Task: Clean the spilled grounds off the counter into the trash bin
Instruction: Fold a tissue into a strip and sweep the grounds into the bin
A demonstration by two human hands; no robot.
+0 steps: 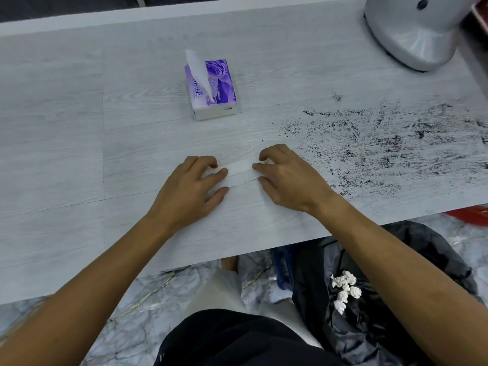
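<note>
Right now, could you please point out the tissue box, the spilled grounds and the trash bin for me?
tissue box (220,83): head view, on its purple top face.
grounds (390,143): head view, on the dense middle of the spill.
trash bin (412,247): head view, on its black liner's far edge.

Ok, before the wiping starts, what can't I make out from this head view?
- Spilled grounds: cut off by the right frame edge, full extent unknown.
- Tissue: both ends hidden under the left hand and right hand.
- Trash bin: partly covered by the right forearm and counter.
- Grey appliance: top cropped, unidentifiable.
</note>
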